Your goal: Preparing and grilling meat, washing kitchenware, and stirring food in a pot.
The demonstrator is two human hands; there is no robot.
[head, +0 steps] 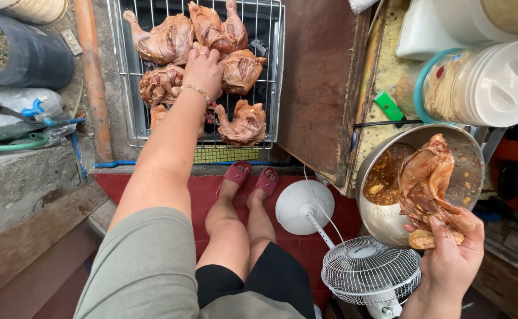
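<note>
Red floor tiles are running under my sandalled feet [252,179], with a wire grill [273,77] just beyond them. I am pressing my left hand [203,70] down among the marinated chickens [165,39] already lying on the grill, fingers spread over one near the middle, gripping nothing. I am lifting another chicken [427,180] in my right hand [450,260], fingers closed around its lower end, over the metal bowl [383,221] of marinade to the right of the grill. A small white fan [370,272] is standing beside that bowl. By my reckoning I am loading the grill, and the next move calls for carrying the dripping bird across to an open spot on the wires.
</note>
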